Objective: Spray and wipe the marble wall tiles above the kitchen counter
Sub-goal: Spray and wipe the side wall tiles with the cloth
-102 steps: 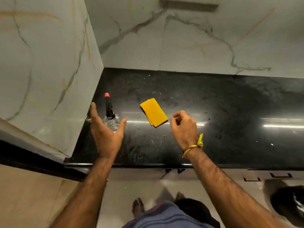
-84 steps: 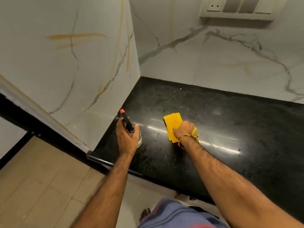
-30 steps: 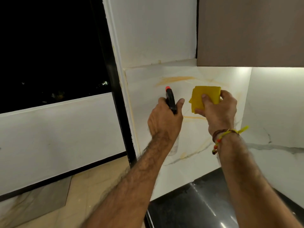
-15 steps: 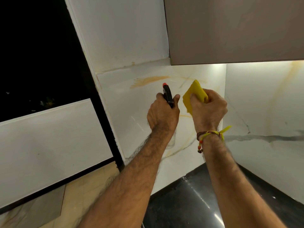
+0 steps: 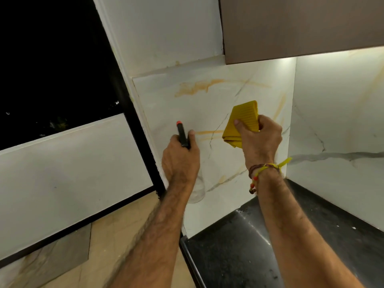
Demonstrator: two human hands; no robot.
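Observation:
My left hand (image 5: 180,159) grips a clear spray bottle (image 5: 182,135) with a black head and an orange nozzle tip, raised in front of the side marble wall tile (image 5: 197,100). The bottle's clear body shows below my wrist. My right hand (image 5: 259,140) holds a folded yellow cloth (image 5: 244,121) up near the same tile, thumb pressed on the cloth. Whether the cloth touches the tile cannot be told. The tile is white with orange and grey veins.
A brown upper cabinet (image 5: 301,28) hangs over the corner. The black counter (image 5: 311,235) lies at lower right, with a second marble wall (image 5: 340,132) behind it. A dark window (image 5: 52,59) and a black frame (image 5: 137,138) are on the left. Beige floor is below.
Both hands lifted the bottle and cloth from the counter up to the side wall. In the last half second the cloth turned flatter toward the tile and the view shifted slightly.

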